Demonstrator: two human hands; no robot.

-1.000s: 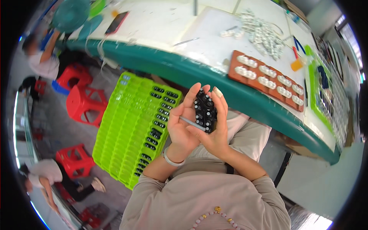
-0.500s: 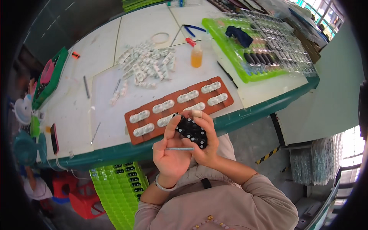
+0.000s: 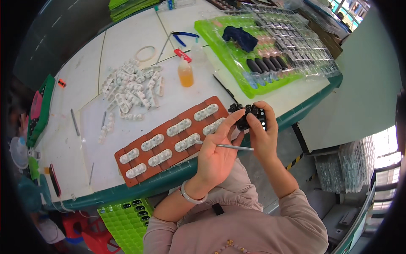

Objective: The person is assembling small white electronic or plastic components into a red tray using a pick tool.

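Close together at the right end of the brown tray (image 3: 168, 138) are my two hands. My right hand (image 3: 265, 134) grips a small cluster of black pieces with white dots (image 3: 256, 114), thumb on top. My left hand (image 3: 215, 158) reaches its fingers to the left side of that cluster. Across this same hand lies a thin metal rod (image 3: 237, 147), its narrow tip over the tray. Several long white pieces with round hollows (image 3: 179, 127) rest in two rows on the tray. Fingers partly hide the black pieces, so how they join does not show.
A pile of white pieces (image 3: 129, 89) lies beyond the tray, near a bottle of orange liquid (image 3: 185, 74) and blue-handled pliers (image 3: 182, 37). At the right, a lime green tray (image 3: 222, 44) holds plastic packs and a dark cloth (image 3: 240, 38). A phone (image 3: 55, 180) lies left.
Both hands have moved right with the black pieces and the rod, off the tray's near edge to its right end. The view has shifted, so the table things appear farther left.
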